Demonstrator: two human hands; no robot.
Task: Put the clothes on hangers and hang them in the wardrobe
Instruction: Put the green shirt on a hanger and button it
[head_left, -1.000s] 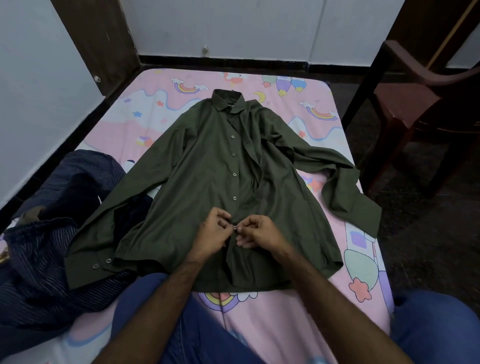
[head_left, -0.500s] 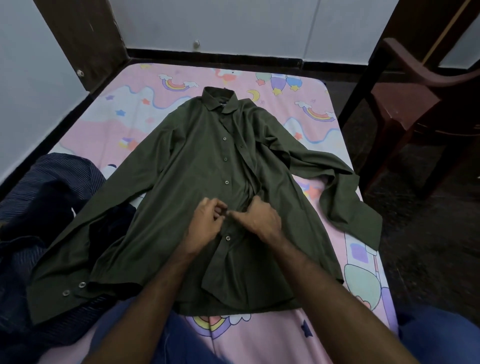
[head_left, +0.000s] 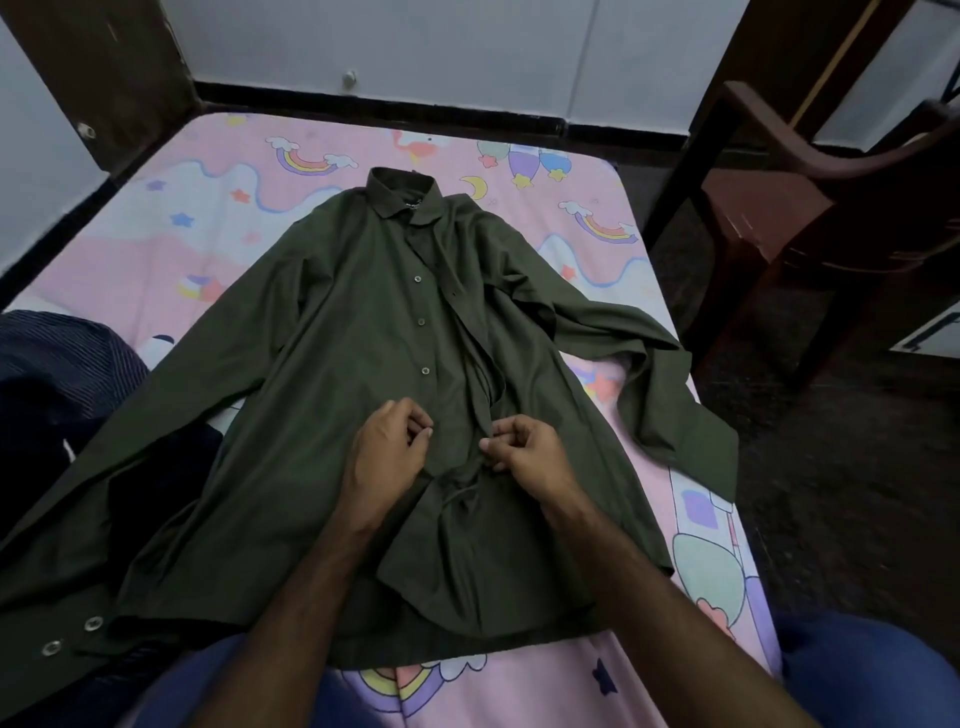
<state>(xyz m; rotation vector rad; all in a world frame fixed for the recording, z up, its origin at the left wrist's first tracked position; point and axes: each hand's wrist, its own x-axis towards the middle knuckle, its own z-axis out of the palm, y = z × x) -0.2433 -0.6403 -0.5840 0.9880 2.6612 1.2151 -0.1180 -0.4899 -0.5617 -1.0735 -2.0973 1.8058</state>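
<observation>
A dark olive long-sleeved shirt (head_left: 337, 364) lies face up on the bed, collar away from me and sleeves spread to both sides. Its upper front hangs unbuttoned, with three buttons showing along the left placket. My left hand (head_left: 387, 449) has curled fingers and pinches the button edge at mid-chest. A short gap to its right, my right hand (head_left: 524, 449) pinches the opposite placket edge between thumb and fingers. No hanger is in view.
The bed carries a pink cartoon sheet (head_left: 218, 223) with rainbows and stars. A heap of dark blue striped clothes (head_left: 57, 374) lies at the left, under the shirt's sleeve. A brown wooden chair (head_left: 810, 223) stands on the dark floor to the right. Walls close in behind and left.
Both hands have moved up the shirt front from a lower button. They were touching at the placket and now sit slightly apart, each holding one edge.
</observation>
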